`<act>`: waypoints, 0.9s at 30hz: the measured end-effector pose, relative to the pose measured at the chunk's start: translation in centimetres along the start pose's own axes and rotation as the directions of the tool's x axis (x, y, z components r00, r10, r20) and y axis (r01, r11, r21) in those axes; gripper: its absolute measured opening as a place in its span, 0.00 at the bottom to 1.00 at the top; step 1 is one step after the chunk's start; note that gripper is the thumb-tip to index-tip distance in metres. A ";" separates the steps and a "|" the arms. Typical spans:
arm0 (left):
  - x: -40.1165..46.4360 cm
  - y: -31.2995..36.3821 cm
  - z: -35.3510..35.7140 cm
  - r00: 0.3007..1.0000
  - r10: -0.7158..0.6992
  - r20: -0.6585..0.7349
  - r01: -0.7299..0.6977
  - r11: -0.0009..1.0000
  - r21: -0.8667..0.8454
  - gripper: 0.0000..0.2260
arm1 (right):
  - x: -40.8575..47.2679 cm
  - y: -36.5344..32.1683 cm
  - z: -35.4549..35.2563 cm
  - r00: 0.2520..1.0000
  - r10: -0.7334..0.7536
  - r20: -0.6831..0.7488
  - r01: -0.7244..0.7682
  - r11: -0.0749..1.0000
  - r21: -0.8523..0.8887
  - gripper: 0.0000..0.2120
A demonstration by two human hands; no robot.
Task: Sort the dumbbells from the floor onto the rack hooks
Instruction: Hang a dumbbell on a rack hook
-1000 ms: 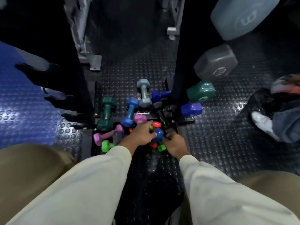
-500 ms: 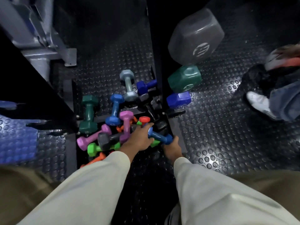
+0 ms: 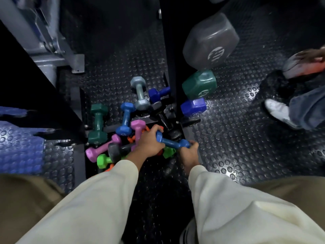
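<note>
I am wearing a long-sleeved top in a pale cream fabric, and its left sleeve (image 3: 91,199) and right sleeve (image 3: 242,208) are reaching down to my wrists in soft folds, with loose, plain cuffs. My left hand (image 3: 149,145) and right hand (image 3: 189,154) are showing bare, with no gloves. I am wearing olive-brown trousers (image 3: 22,196), showing at both lower corners.

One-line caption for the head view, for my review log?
Both hands, left and right, grip a blue dumbbell over a heap of coloured dumbbells.
</note>
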State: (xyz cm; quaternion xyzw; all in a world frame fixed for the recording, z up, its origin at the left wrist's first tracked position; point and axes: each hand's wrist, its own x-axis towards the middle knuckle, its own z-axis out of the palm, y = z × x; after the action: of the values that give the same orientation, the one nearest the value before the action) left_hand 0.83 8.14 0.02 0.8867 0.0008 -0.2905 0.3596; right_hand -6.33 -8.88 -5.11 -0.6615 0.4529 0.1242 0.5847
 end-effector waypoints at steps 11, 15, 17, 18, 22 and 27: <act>-8.2 1.8 -11.7 0.929 -0.152 -0.338 0.066 0.965 -0.253 0.17 | -11.5 -11.4 2.4 0.908 -0.167 0.384 0.036 0.945 0.325 0.14; -11.4 2.8 -15.6 0.856 -0.146 -0.497 -0.044 0.935 -0.351 0.17 | -15.1 -15.4 1.8 0.816 -0.278 0.506 0.087 0.926 0.368 0.14; -12.9 3.7 -17.6 0.819 -0.109 -0.564 -0.145 0.911 -0.386 0.18 | -16.7 -17.9 1.3 0.784 -0.337 0.522 0.119 0.906 0.406 0.16; -13.6 4.3 -18.6 0.801 -0.080 -0.594 -0.195 0.902 -0.385 0.18 | -17.6 -19.1 1.0 0.764 -0.370 0.529 0.134 0.892 0.431 0.16; -16.6 8.4 -22.7 0.771 0.073 -0.633 -0.386 0.844 -0.373 0.21 | -21.7 -23.3 -0.8 0.694 -0.487 0.530 0.201 0.838 0.507 0.22; -19.8 13.1 -26.4 0.736 0.143 -0.662 -0.506 0.765 -0.397 0.21 | -28.3 -27.9 -4.2 0.606 -0.636 0.477 0.381 0.760 0.527 0.21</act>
State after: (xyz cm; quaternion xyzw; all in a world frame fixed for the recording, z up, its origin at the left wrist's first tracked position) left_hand 0.66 19.39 33.67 0.7725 0.0351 0.0873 0.6280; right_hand -2.85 -2.41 34.17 -0.5584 0.0321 0.0750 0.8255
